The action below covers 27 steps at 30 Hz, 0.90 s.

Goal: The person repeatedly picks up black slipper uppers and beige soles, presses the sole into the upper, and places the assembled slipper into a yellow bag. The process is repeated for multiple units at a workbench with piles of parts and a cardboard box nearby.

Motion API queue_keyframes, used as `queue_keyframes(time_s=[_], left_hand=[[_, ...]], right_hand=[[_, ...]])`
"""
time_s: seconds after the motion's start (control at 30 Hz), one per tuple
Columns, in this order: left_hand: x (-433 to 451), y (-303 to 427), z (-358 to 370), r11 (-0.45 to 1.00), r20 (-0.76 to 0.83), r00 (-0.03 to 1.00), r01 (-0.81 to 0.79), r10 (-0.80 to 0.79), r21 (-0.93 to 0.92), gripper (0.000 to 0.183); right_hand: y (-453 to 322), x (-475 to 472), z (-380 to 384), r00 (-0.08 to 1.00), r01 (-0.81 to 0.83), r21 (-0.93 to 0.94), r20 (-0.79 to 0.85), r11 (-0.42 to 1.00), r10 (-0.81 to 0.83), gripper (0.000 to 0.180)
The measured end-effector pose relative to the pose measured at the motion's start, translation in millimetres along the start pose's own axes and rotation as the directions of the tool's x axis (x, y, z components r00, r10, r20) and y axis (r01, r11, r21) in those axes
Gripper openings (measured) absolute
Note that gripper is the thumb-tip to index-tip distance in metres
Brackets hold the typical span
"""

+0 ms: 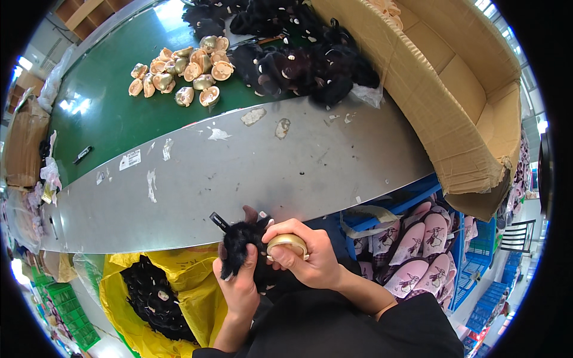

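Observation:
My left hand (241,282) grips a black plush piece (244,237) with small brown horn or ear parts and a black fabric tag (219,221) at its upper left. Just beside it, my right hand (311,259) holds a gold and peach plastic shell (286,244) between thumb and fingers. The shell's rim faces my body, near the plush's right side. Both hands are over the near edge of a grey metal worktop (250,179). How the plush and shell meet is hidden by my fingers.
Several gold and peach shells (192,67) lie on the green surface (112,121), left of a black plush pile (304,67). A cardboard box (416,89) stands at right. Below are a yellow bag (201,291) of black plush and a blue crate (461,259) beside pink slippers (409,244).

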<state>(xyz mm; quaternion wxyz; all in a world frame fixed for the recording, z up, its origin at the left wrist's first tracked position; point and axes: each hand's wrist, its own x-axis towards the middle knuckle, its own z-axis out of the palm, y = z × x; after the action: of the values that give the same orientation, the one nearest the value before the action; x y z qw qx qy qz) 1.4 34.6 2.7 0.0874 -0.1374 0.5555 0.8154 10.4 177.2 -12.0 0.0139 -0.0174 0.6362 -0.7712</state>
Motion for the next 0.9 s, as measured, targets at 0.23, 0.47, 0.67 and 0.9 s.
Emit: queue_keyframes(time_s=[0.23, 0.47, 0.67, 0.9], left_hand=[[-4.3, 1.1, -10.5, 0.943, 0.013, 0.994, -0.107, 0.109, 0.315, 0.015], [-5.9, -2.2, -13.0, 0.887, 0.031, 0.986, -0.16, 0.162, 0.433, 0.016], [-4.0, -7.8, -22.5, 0.952, 0.094, 0.991, -0.118, 0.095, 0.282, 0.013], [-3.8, -6.6, -32.0, 0.973, 0.192, 0.981, -0.068, 0.025, 0.222, 0.016]], right_hand=[[3.4, 7.4, -3.1, 0.978, 0.206, -0.305, 0.037, 0.93, -0.205, 0.022], [30.1, 15.2, 3.3, 0.874, 0.407, -0.585, 0.026, 0.702, -0.485, 0.033], [25.7, 14.3, 9.8, 0.837, 0.504, -0.586, 0.149, 0.635, -0.526, 0.06], [14.8, 11.3, -3.2, 0.873, 0.453, -0.601, 0.149, 0.659, -0.464, 0.047]])
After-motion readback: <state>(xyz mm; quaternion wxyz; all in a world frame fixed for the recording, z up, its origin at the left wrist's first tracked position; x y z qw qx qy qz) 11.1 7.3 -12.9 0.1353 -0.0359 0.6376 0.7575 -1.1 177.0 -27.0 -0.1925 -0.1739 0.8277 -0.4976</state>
